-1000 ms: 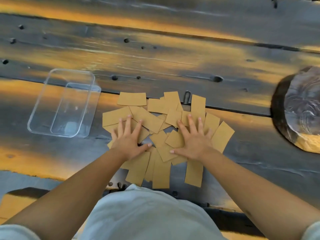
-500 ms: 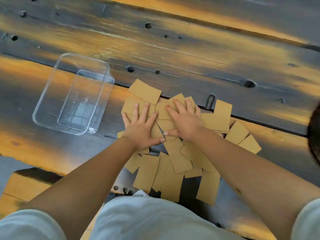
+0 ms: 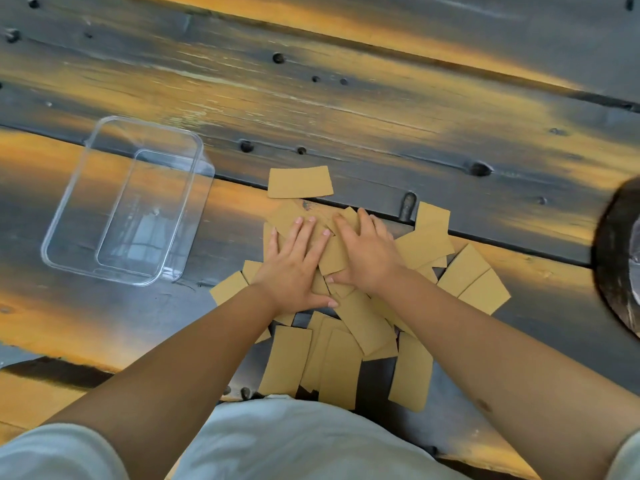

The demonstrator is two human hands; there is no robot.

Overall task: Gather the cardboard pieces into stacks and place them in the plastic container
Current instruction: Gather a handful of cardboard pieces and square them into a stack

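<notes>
- Both my hands are flat on the pile of cardboard pieces (image 3: 349, 327) right now, side by side and nearly touching in the middle.
- My left hand (image 3: 294, 268) has its fingers straight and a bit spread, palm down, pressing on the pieces — thumb sticks out toward my right side along the near edge of the heap.
- My right hand (image 3: 367, 254) is the same deal: fingers stretched flat, pointing up and to the left, lying on top of the cards, not curled round anything.
- The pieces are a messy overlapping fan on the dark wooden table (image 3: 346, 109) — some long ones hang close to my shirt (image 3: 294, 441), a few sit off to the right.
- One single piece (image 3: 299, 182) lies apart at the far side, just beyond my fingertips.
- The clear plastic container (image 3: 128, 199) sits to the left of the pile, near it but not touching, with nothing in it.
- There's a dark round thing (image 3: 616, 254) at the right edge, can't really tell what it is.
</notes>
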